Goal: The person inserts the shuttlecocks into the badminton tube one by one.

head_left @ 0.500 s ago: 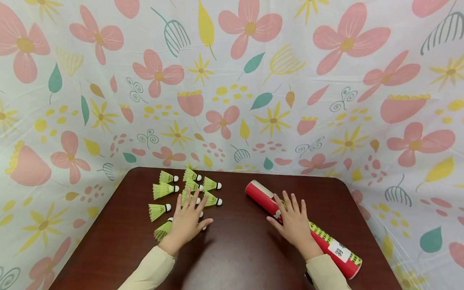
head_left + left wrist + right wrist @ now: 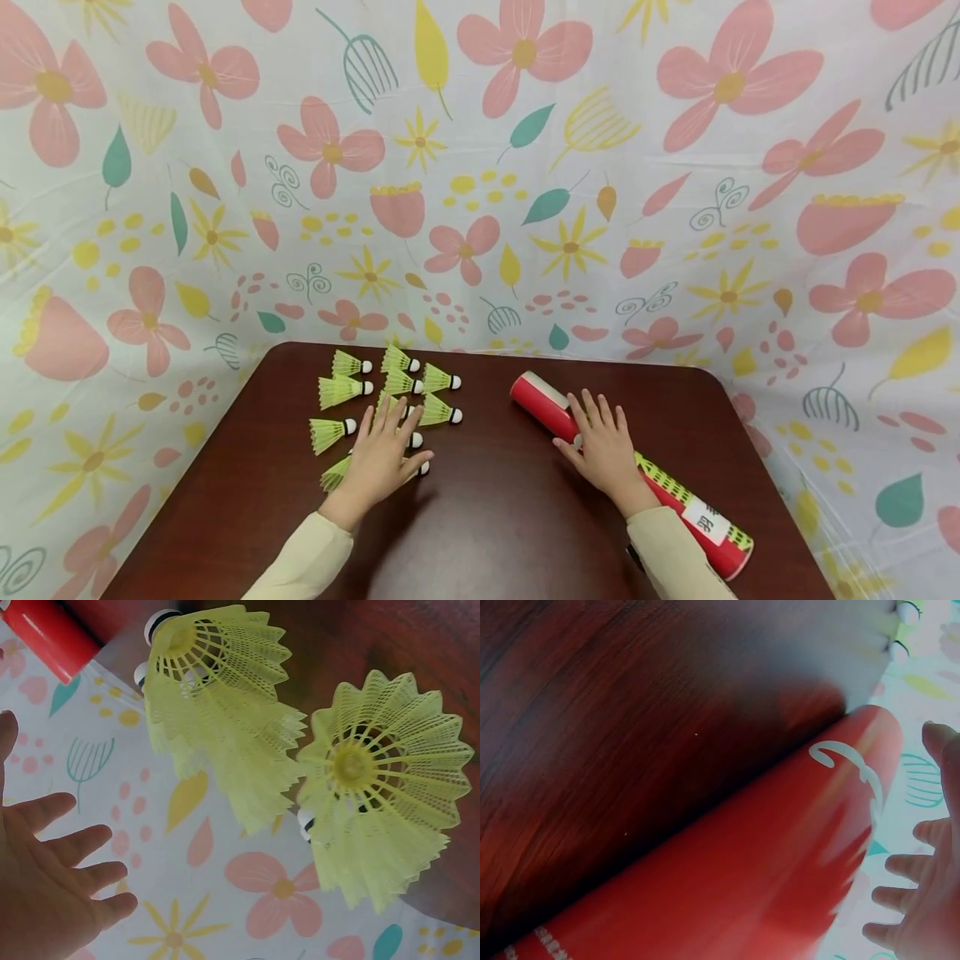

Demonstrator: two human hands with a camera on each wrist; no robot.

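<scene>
A: In the head view, where does the long red cardboard tube lie?

B: Right of centre, slanting from upper left to lower right. The right hand rests flat on it, fingers straight.

A: And the left hand?

B: Flat too, fingers spread, over the yellow plastic shuttlecocks, left of centre.

A: The left wrist view?

B: Two shuttlecocks in the middle, open palm at lower left.

A: The right wrist view?

B: The tube runs diagonally; straight fingers at the right edge.

The red tube bears a white label with a Chinese character, seemingly 羽.
</scene>
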